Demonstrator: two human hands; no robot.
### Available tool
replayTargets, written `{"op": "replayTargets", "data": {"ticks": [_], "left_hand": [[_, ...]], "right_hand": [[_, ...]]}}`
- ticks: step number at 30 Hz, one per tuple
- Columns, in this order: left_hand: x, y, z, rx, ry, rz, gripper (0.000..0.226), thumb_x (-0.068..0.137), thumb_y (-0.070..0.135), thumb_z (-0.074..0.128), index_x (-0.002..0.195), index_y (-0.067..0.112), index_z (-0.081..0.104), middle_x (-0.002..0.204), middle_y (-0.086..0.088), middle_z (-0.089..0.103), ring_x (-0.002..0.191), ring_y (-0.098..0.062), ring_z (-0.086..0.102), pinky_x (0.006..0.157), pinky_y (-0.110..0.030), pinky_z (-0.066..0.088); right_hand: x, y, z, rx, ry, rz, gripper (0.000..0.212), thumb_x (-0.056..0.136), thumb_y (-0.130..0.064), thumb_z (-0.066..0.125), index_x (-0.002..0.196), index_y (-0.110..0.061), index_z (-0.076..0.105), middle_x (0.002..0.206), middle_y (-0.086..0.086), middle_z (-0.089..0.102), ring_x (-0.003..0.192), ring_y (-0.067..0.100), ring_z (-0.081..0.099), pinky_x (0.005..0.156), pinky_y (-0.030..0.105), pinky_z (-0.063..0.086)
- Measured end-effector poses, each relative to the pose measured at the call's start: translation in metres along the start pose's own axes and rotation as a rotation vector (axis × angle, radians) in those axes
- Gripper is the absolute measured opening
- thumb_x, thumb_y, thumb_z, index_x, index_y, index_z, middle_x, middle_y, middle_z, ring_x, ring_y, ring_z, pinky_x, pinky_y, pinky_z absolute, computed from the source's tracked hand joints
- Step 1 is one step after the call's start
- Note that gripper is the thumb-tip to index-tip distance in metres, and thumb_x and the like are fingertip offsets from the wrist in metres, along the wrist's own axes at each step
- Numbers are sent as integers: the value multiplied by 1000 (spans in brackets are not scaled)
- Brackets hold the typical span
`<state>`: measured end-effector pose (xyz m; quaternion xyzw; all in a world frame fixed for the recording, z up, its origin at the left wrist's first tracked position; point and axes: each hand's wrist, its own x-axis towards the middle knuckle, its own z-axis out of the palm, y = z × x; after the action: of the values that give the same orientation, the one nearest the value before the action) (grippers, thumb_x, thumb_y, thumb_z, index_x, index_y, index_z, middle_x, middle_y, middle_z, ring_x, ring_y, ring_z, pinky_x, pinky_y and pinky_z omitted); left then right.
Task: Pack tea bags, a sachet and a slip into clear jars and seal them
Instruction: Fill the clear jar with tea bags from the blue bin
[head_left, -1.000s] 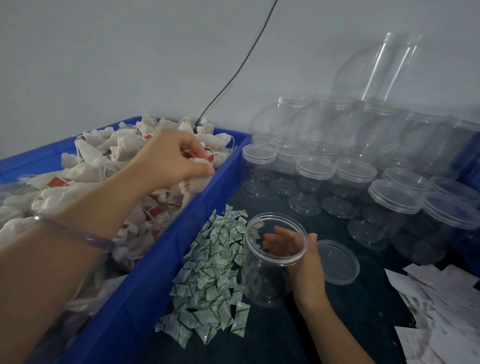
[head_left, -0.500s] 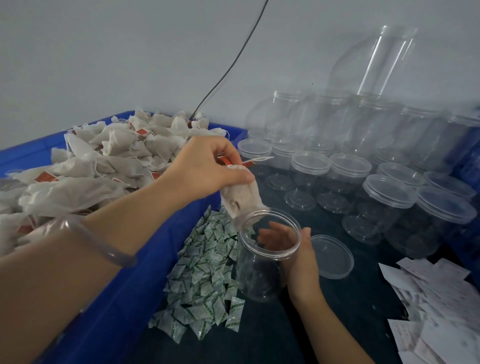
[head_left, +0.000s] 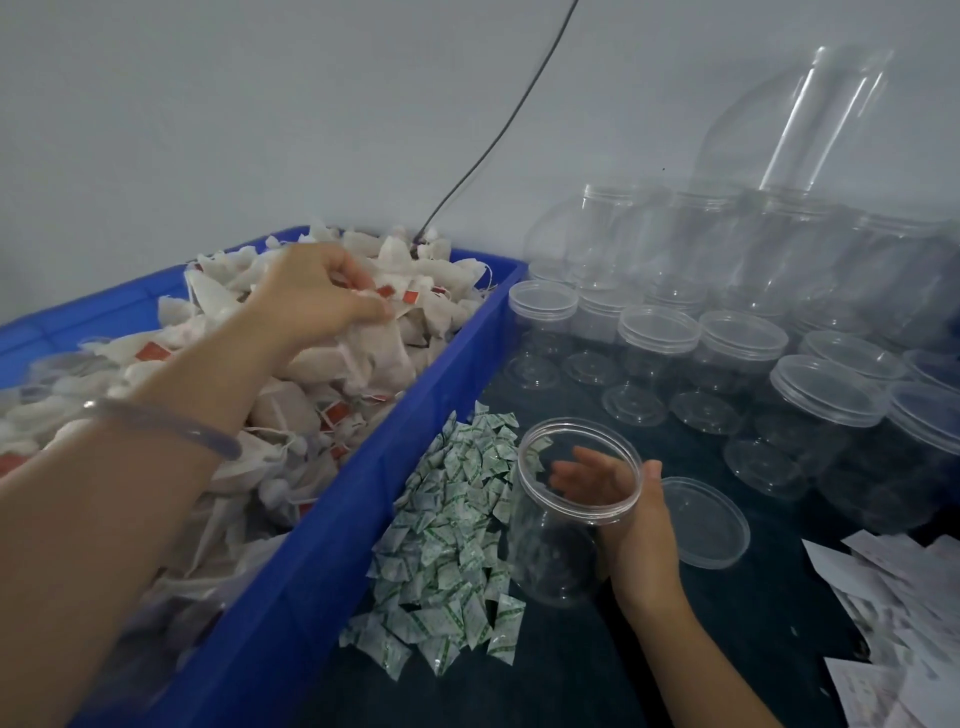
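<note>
While the left hand (head_left: 317, 299) curls down into the heap of white gauzy tea bags with small red tags (head_left: 363, 358), its fingers are bunched on the top layer, and I cannot tell whether they have pinched one bag or several. The right hand (head_left: 631, 525) wraps around the open clear plastic jar (head_left: 563, 525) from the far side, thumb up by the rim, holding it tilted with its mouth turned toward the blue plastic crate (head_left: 332, 525) that holds the tea bags.

These bags look feather-light and limp, so I judge a loose pinch on the body or the tag is enough; their strings may tangle and drag neighbours along. That jar looks thin-walled and smooth, likely to flex or slip if squeezed hard, so a grip round its shoulder seems sound.

Just beside the jar, on the dark tabletop (head_left: 649, 670), lies its round clear lid (head_left: 706, 525). Between crate and jar spreads a pile of small white-and-green sachets (head_left: 452, 540), flat, crinkly, probably best picked by an edge. White paper slips (head_left: 893, 613) are strewn at the right, thin and apt to cling together. Rows of lidded clear jars (head_left: 727, 364) stand behind, empty as far as I can see.
</note>
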<state>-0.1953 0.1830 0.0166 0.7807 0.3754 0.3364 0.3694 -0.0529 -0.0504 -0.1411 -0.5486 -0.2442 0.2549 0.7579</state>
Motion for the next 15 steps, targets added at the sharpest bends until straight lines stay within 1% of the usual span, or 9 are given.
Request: {"op": "replayTargets", "data": {"ticks": [1,3,4,5,7,9,11,13,15], "left_hand": [[1,-8,1,75,-55,-50,47,70,11,83,112,17,62,98,-5,62,86,-19,57,77,-33,51],[2,-14,-2,89,-104,-91,90,70,10,84,145,28,36,112,-3,56,97,-20,55,78,-33,47],[2,-13,-4,78,-90,-79,102,70,12,84,150,32,25,118,-2,53,103,-20,54,80,-33,46],[2,-10,-6,61,-61,-55,105,70,14,84,151,34,20,122,-1,51,108,-19,53,82,-34,45],[2,0,-8,11,-3,15,92,71,20,84,146,36,32,120,3,58,108,-13,56,88,-34,47],[-6,13,-6,-76,-21,105,64,73,22,82,128,37,54,98,9,72,94,-9,65,87,-34,51],[-19,27,4,-187,-112,198,40,73,18,81,106,37,67,84,10,74,83,-6,69,74,-27,54],[-33,43,21,-284,-214,262,27,72,14,80,86,36,73,82,10,73,78,-3,68,64,-22,55],[-46,54,40,-307,-299,330,21,71,14,81,74,34,74,79,13,73,75,1,66,65,-18,55]], "right_hand": [[0,0,0,0,-3,9,70,78,-62,29,101,-8,68,90,10,75,88,18,71,70,21,53],[1,0,1,16,-3,26,69,77,-61,31,101,-7,67,88,11,75,86,18,71,68,22,53],[1,0,2,23,-1,28,69,77,-60,31,101,-7,67,88,11,75,85,18,71,67,21,54],[1,0,2,24,3,24,69,77,-60,32,100,-6,68,88,12,75,85,18,71,65,21,54],[1,1,2,21,10,13,69,78,-60,31,100,-7,68,90,12,75,87,19,72,66,19,54],[0,1,2,18,12,12,69,78,-61,31,100,-8,69,92,12,75,89,19,71,68,20,54],[0,0,2,22,11,12,69,78,-61,32,99,-8,69,91,13,75,87,19,71,67,21,55],[0,-1,2,25,13,15,67,78,-61,32,97,-10,70,89,12,75,86,19,71,66,21,55],[0,-2,3,25,16,13,66,77,-61,32,96,-10,71,89,12,75,85,18,71,65,21,55]]}}
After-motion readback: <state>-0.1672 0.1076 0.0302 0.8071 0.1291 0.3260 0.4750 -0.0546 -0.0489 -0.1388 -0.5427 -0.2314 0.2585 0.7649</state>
